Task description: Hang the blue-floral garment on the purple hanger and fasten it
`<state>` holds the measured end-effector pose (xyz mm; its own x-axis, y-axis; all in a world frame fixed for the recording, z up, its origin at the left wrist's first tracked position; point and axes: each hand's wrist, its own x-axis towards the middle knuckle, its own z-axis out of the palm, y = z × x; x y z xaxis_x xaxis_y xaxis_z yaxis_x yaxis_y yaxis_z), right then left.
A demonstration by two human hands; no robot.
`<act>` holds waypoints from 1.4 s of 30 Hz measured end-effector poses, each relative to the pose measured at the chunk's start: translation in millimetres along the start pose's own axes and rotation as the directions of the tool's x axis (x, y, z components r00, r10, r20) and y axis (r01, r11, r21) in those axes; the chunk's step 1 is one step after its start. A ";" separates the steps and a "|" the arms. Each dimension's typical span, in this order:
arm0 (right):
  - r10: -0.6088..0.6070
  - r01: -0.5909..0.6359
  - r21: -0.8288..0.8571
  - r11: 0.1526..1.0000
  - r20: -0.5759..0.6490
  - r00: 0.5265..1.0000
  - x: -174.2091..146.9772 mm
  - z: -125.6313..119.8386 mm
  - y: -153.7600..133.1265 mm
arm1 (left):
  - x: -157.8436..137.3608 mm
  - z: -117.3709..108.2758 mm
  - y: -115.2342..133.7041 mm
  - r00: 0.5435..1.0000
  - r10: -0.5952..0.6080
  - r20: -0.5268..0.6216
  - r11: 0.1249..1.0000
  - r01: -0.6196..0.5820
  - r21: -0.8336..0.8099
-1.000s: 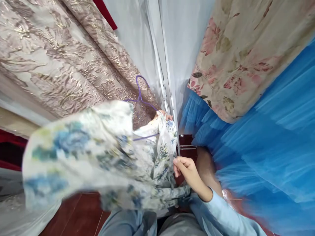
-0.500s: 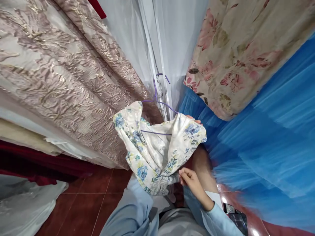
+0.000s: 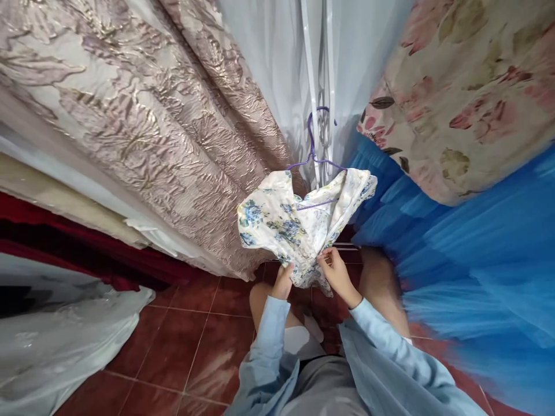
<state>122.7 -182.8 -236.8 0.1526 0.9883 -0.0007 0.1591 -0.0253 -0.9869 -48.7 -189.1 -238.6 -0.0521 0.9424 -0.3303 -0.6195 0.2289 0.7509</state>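
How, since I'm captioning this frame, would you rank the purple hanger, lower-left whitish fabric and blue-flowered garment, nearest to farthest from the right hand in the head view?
1. Blue-flowered garment: at the fingertips of the right hand.
2. Purple hanger: beyond the hand, hook above the garment.
3. Whitish fabric: far across, lower left.

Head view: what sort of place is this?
Most likely a dress shop or garment storeroom: pink brocade-like fabric drapes at left, layered blue tulle at right, and a blue-flowered garment is on a purple hanger between them.
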 end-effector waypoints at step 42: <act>0.131 -0.134 -0.010 0.991 0.292 0.947 -17.5 2.2 8.7 | 5.3 -2.3 -88.5 0.767 0.602 0.222 0.432 -0.546 0.718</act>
<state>119.3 -199.9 -245.7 -0.1193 0.9770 -0.1770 0.1470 -0.1589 -0.9763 4.0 -204.9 -308.1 -0.2390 0.9149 0.3252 0.3230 -0.2409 0.9152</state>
